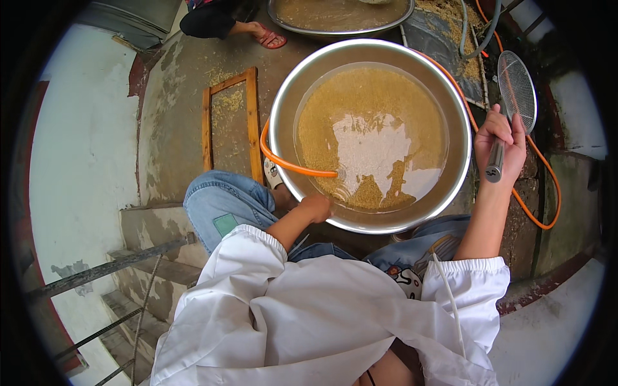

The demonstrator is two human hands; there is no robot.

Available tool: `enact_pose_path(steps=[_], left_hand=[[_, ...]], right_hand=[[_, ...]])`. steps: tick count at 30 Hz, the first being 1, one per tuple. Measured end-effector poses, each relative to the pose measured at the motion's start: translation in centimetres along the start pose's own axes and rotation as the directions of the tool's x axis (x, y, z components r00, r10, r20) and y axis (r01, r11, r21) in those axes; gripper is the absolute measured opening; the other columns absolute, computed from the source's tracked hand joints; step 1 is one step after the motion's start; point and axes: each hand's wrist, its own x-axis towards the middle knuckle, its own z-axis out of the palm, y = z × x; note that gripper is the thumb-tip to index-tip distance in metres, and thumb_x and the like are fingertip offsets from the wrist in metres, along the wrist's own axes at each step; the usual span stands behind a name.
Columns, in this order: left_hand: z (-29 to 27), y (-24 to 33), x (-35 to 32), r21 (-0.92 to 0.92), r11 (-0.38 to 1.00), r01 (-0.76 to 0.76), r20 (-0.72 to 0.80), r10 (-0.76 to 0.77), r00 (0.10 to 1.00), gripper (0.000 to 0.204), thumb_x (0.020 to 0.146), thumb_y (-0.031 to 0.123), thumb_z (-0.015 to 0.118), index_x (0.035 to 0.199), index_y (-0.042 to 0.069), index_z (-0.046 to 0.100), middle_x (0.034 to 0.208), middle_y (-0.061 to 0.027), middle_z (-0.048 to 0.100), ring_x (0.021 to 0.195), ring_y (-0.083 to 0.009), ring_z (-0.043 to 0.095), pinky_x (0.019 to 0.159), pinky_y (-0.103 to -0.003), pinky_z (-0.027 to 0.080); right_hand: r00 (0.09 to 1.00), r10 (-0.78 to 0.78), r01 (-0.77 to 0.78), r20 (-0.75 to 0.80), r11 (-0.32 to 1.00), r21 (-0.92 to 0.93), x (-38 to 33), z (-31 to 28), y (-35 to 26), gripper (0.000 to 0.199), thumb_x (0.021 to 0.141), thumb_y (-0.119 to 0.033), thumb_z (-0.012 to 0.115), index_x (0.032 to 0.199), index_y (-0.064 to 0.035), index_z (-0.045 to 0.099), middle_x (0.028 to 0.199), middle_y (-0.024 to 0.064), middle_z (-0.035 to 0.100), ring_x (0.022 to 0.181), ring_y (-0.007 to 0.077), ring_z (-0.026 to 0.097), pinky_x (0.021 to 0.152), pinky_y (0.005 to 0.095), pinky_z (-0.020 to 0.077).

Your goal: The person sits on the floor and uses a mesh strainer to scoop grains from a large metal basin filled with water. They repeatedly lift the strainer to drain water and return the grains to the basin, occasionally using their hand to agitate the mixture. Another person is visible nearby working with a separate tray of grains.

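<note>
A wide metal basin (279,106) stands before me, holding water with a layer of yellowish-brown grain (364,87) under it. My left hand (315,208) is closed at the basin's near left rim, its fingertips partly hidden. My right hand (501,145) is wrapped round the metal handle of a mesh skimmer (517,90), held to the right of the basin. The skimmer's round wire head points away from me and is apart from the basin. An orange hose (296,168) comes over the left rim, its end at the water near my left hand.
A second metal basin (341,31) with brownish water sits at the far side. A person's sandalled foot (268,36) is at far left. A wooden frame (252,122) lies on the floor to the left, beside steps and a metal railing (109,267). More hose loops on the right.
</note>
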Motion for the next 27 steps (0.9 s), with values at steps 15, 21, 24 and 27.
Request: enact_pose_path(steps=[15,21,24,27], left_hand=[[-0.4,0.3,-0.5,-0.011,1.0,0.013,0.001,-0.013,1.0,0.042,0.084,0.035,0.055,0.123,0.018,0.055,0.116,-0.0142,0.059,0.111,-0.031,0.053,0.091,-0.043,0.044],[-0.2,0.0,-0.2,-0.007,1.0,0.006,0.015,-0.005,1.0,0.044,0.084,0.036,0.055,0.125,0.018,0.054,0.119,-0.0141,0.057,0.112,-0.0308,0.053,0.092,-0.042,0.043],[0.0,-0.1,-0.1,-0.005,1.0,-0.011,-0.004,0.011,1.0,0.044,0.084,0.036,0.056,0.124,0.018,0.054,0.118,-0.0144,0.058,0.112,-0.0308,0.053,0.092,-0.042,0.043],[-0.4,0.2,-0.3,0.007,1.0,-0.003,0.001,0.003,1.0,0.045,0.084,0.037,0.056,0.124,0.018,0.054,0.117,-0.015,0.059,0.111,-0.0311,0.054,0.092,-0.042,0.044]], right_hand=[[0.998,-0.021,0.02,-0.056,0.999,-0.03,-0.1,0.0,0.7,0.024,0.09,-0.014,0.049,0.096,0.0075,0.042,0.063,0.0004,0.038,0.047,0.0077,0.038,0.046,0.0222,0.0395],[0.999,0.008,-0.008,-0.034,1.0,-0.016,0.0,-0.1,0.6,0.023,0.089,-0.014,0.05,0.095,0.0078,0.044,0.063,0.0004,0.039,0.048,0.0075,0.039,0.047,0.022,0.0392],[1.0,0.021,-0.021,-0.02,1.0,-0.017,0.1,-0.2,0.5,0.023,0.089,-0.013,0.05,0.095,0.0079,0.045,0.063,0.0005,0.04,0.048,0.0075,0.041,0.048,0.022,0.0393],[0.999,0.02,-0.02,-0.026,1.0,-0.013,0.1,-0.4,0.3,0.022,0.089,-0.013,0.05,0.095,0.0079,0.045,0.063,0.0005,0.04,0.049,0.0076,0.041,0.048,0.022,0.0394]])
